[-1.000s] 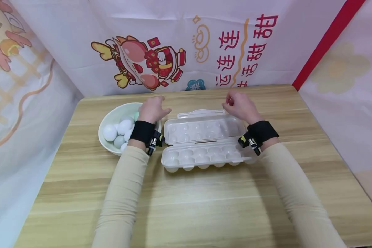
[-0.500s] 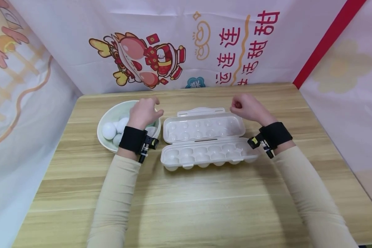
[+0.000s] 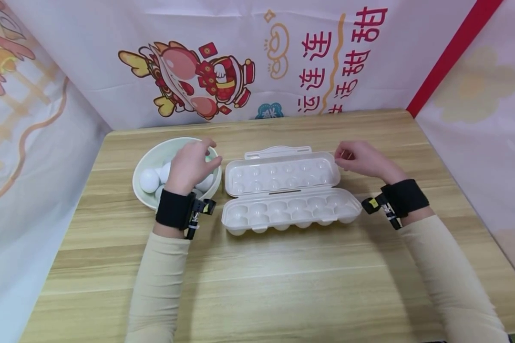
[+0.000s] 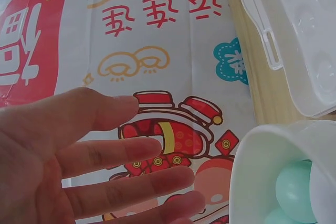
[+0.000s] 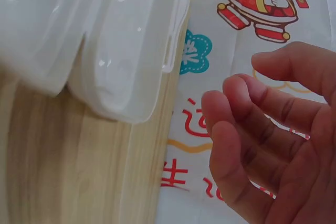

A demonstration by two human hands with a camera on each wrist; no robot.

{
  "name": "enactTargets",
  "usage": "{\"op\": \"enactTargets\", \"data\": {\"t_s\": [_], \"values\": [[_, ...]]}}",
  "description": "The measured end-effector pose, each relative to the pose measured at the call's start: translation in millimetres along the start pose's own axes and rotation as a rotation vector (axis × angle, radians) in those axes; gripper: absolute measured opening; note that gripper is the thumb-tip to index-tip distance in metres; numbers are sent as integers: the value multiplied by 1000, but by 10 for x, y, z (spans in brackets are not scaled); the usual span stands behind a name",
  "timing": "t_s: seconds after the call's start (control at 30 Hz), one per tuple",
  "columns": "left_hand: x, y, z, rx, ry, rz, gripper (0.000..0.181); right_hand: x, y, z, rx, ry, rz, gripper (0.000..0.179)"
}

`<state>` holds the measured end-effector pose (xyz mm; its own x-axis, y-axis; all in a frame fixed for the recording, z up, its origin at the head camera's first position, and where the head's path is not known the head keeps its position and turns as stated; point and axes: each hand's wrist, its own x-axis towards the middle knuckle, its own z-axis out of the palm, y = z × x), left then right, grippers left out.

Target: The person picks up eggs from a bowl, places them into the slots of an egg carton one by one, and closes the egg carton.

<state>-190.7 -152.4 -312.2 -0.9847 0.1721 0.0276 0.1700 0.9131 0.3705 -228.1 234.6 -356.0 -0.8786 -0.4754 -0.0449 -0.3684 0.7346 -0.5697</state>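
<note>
My left hand [image 3: 191, 164] hovers over a pale bowl [image 3: 165, 148], its fingers spread and holding nothing. White eggs, such as the white egg [image 3: 149, 180], lie in the bowl, partly hidden by the hand. A light green egg [image 4: 295, 190] shows inside it in the left wrist view. Right of the bowl stands a translucent plastic egg carton [image 3: 279, 214], unfolded, its lid [image 3: 283, 177] laid back. No eggs show in its cups. Near the lid's right end is my right hand [image 3: 362, 159], fingers loosely curled with nothing between them in the right wrist view.
Everything stands on a wood-grain table [image 3: 262, 290]. A white printed cloth [image 3: 94, 62] hangs behind it, and more cloth [image 3: 485, 143] hangs along the right side. Each wrist wears a black strap [image 3: 173, 209] with a small camera.
My left hand has shifted left and slightly down over the bowl. My right hand has moved right, away from the carton's lid, and its fingers have loosened. The carton remains unfolded.
</note>
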Motion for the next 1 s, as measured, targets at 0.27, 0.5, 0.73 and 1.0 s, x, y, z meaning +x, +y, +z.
{"op": "enactTargets", "data": {"t_s": [0.27,0.5,0.73,1.0], "values": [[-168,-44,60,-31,34,54,38,-154,131,15,9,-45,38,13],[-315,-171,125,-60,36,16,39,-275,295,188,109,-65,78,17],[-474,-410,101,-96,66,-54,41,-497,371,389,280,-136,237,37],[-666,-698,45,-99,177,-107,39,-654,361,546,384,-163,303,51]]}}
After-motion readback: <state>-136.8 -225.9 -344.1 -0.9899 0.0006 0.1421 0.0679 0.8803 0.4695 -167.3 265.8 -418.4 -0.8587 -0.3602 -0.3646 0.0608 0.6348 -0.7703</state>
